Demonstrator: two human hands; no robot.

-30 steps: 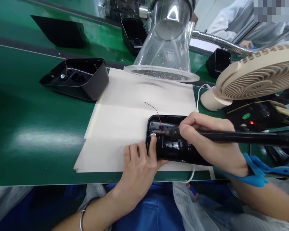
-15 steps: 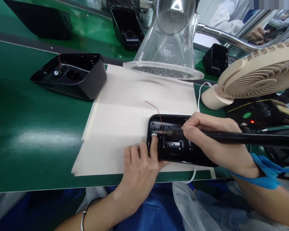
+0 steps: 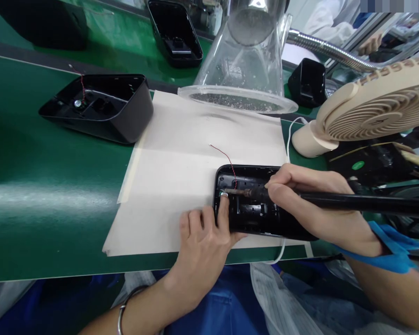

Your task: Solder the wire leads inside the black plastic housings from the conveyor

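Observation:
A black plastic housing (image 3: pixel 251 223) lies hollow side up on white paper, under both hands. My left hand (image 3: pixel 206 237) holds its left end; the index finger presses on a small silvery part (image 3: pixel 224 193) inside and the thumb is at the near edge. Thin twisted red-and-black wires (image 3: pixel 226 156) run from inside the housing out over its far rim. In my right hand (image 3: pixel 310 200) is a soldering iron (image 3: pixel 335 199), gripped like a pen. Its tip meets or nearly meets the small part beside my left index fingertip.
A clear fume hood (image 3: pixel 244 70) hangs beyond the paper (image 3: pixel 167 177). A beige fan (image 3: pixel 370 111) stands at right. Another black housing (image 3: pixel 132 116) with wires sits at left. More housings (image 3: pixel 176 37) lie along the back strip. A co-worker's sleeve (image 3: pixel 330 23) shows at the far right.
The housings along the back have shifted slightly left in view. A red light on the black box at right no longer shows. Both hands and the iron tip stay almost in place.

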